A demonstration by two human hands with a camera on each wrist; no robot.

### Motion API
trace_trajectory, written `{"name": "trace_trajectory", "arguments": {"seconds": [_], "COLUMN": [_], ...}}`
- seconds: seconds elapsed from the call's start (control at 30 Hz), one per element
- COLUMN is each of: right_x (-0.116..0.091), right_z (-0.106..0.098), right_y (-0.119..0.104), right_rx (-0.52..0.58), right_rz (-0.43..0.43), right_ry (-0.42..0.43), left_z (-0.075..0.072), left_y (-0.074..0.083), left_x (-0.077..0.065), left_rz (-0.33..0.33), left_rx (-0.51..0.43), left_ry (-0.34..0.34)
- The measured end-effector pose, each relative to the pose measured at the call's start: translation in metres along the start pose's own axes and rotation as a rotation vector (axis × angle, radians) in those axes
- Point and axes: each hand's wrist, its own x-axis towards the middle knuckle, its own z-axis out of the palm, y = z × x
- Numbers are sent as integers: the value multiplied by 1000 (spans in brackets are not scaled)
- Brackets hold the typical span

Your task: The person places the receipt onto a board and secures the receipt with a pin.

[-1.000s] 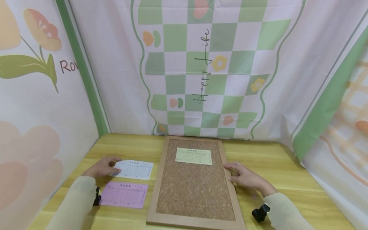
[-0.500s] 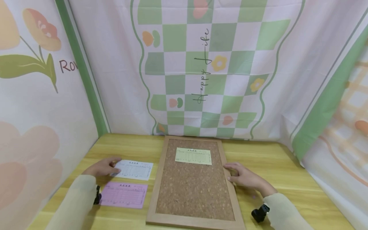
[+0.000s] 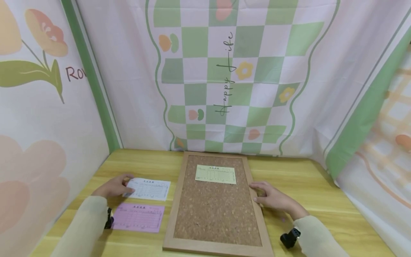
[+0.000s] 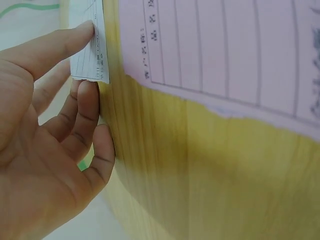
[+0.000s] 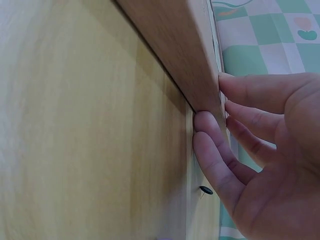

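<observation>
We look to be at taking up white slip (image 3: 151,189), lying left of corkboard (image 3: 218,214). Left hand (image 3: 112,186) pinches its left edge; right hand (image 3: 274,196), thumb apart from fingers, touches corkboard's right edge. Lifting likely calls for firmer pinch.

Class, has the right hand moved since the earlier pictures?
No: in the head view, the right hand touches the same part of the corkboard frame.

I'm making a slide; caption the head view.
Left hand pinches white rectangular paper slip; right hand touches wood-framed cork board.
</observation>
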Motion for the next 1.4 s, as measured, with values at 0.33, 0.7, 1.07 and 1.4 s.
{"name": "trace_trajectory", "arguments": {"seconds": [0.33,0.7,1.07,1.4], "right_x": [0,0,0,0], "right_z": [0,1,0,0], "right_y": [0,0,-1,0], "right_rx": [3,-1,-11,-17], "right_rz": [19,12,-5,4], "right_ry": [0,13,14,11], "left_z": [0,-1,-3,-7], "left_y": [3,0,6,7], "left_x": [-1,3,-1,-2], "left_rz": [-20,2,37,74], "left_rx": [20,-64,-140,-149], "left_ry": [28,50,51,48]}}
